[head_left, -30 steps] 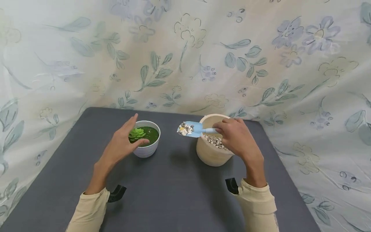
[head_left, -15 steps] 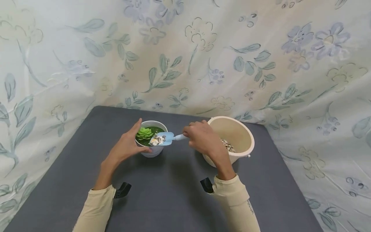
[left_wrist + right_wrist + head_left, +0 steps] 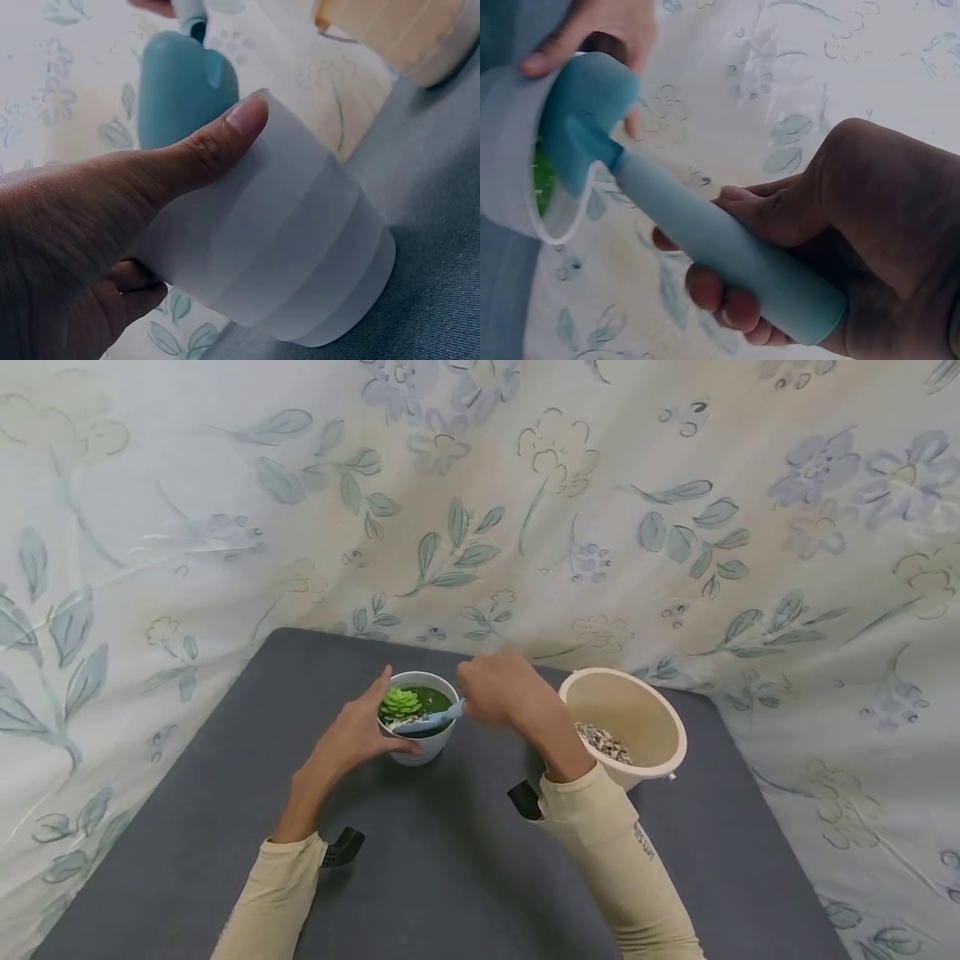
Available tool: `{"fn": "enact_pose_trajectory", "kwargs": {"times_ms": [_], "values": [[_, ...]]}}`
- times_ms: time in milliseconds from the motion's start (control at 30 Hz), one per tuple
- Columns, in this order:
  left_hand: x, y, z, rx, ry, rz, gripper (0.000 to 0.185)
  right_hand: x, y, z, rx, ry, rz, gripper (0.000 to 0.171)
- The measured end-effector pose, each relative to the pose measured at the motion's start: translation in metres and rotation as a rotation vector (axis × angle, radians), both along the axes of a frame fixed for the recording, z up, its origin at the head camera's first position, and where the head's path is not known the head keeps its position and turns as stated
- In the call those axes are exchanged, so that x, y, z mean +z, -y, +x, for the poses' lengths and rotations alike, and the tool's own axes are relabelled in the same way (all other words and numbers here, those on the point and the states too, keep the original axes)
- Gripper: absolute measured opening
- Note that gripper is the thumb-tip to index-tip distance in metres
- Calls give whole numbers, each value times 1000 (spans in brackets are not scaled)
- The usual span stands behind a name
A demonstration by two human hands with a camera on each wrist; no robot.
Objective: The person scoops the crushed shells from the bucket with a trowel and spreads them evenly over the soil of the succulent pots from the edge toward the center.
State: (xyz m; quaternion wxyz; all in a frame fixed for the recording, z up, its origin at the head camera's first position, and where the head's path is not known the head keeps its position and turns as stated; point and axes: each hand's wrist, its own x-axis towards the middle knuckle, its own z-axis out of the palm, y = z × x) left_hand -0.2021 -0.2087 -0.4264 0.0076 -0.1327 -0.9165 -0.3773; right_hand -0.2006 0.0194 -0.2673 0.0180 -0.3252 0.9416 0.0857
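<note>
My left hand (image 3: 351, 737) grips the ribbed white pot (image 3: 422, 753), thumb on its near wall and fingers round the far side. Inside, a bright green succulent (image 3: 399, 702) sits on a dark green surface, with a few pale pebbles below it. In my right hand (image 3: 501, 688) is the handle of a light blue hand trowel (image 3: 435, 721). Its blade is tipped on edge over the pot's mouth. The right wrist view shows fingers curled round the trowel handle (image 3: 712, 232). From the left wrist view, the back of the blade (image 3: 180, 94) faces me, and its tip is hidden behind the thumb.
To the right stands a cream bucket (image 3: 660, 727) holding loose pebbles (image 3: 602, 742), partly behind my right forearm. Both stand on a dark grey table (image 3: 435, 877). A floral cloth (image 3: 555, 543) hangs behind the table's far edge.
My right hand has carried the pebble-loaded trowel left from the bucket to the pot and turned its blade over. Pebbles now show in the pot. My left hand has come onto the pot.
</note>
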Motion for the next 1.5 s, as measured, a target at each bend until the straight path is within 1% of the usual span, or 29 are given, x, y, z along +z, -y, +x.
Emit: {"fn": "enact_pose_trajectory", "kwargs": {"times_ms": [100, 200, 333, 500, 633, 767, 867, 1033, 1133, 1233, 1333, 1433, 1500], "values": [[0, -6, -3, -9, 0, 5, 141, 14, 0, -7, -27, 77, 25, 23], [0, -13, -5, -18, -3, 13, 141, 23, -5, -15, -40, 143, 9, 28], [-1, -18, -5, -22, -14, 20, 141, 22, -13, -20, -33, 170, -27, 30], [-1, -20, -6, -9, -12, 19, 141, 17, -24, -23, -4, 174, -78, 31], [0, -21, -7, 3, 6, 13, 143, 15, -30, -22, -6, 200, -125, 32], [0, -22, -8, 13, 19, -7, 143, 15, -33, -21, -33, 216, -161, 33], [-1, -22, -9, 16, 17, -14, 143, 13, -35, -20, -41, 205, -189, 34], [-2, -19, -8, 12, 6, -2, 143, 12, -45, -15, -35, 159, -227, 34], [-3, -13, -7, 10, -1, 10, 142, 12, -53, -8, -55, 139, -262, 32], [-2, -3, -8, -2, -6, 12, 142, 13, -65, 1, -82, 114, -324, 29], [3, 6, -12, -46, -2, -22, 141, 14, -82, 11, -97, 50, -373, 28], [9, 15, -19, -111, 8, -70, 140, 15, -103, 22, -113, -6, -402, 32], [13, 21, -22, -147, 5, -103, 139, 15, -118, 30, -127, -32, -429, 31]]}}
